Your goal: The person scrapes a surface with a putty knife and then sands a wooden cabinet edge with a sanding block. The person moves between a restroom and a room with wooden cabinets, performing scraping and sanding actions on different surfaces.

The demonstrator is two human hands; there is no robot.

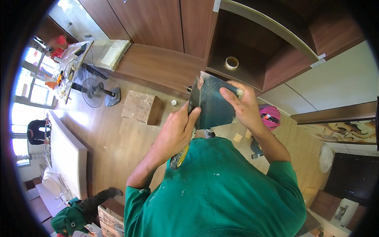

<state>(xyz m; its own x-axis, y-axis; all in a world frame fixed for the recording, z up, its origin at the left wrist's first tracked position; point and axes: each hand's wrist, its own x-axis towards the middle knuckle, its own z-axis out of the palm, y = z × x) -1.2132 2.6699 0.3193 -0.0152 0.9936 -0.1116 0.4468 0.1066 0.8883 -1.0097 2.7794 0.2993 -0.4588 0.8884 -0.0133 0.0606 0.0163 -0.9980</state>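
Observation:
My left hand [178, 129] grips a putty knife with a worn yellow-and-black handle [178, 157], its thumb on the metal blade [193, 96]. The blade stands against a wide, dark metal scraper plate [216, 108], which my right hand [245, 106] holds by its edge with the thumb on its face. A smear of pinkish-beige material [200, 82] shows at the top where blade and plate meet, and pale crumbs sit at the plate's right edge. Below both hands is my green shirt front, speckled with white.
A tape roll [231, 62] lies inside a wooden cabinet [272, 77]. Around me are a cardboard-coloured box [138, 106], a standing fan [93, 92], a pink bag [269, 115] and a white mattress-like slab [68, 154]. Co-workers are at upper left [60, 46], middle left [36, 131] and lower left [69, 217].

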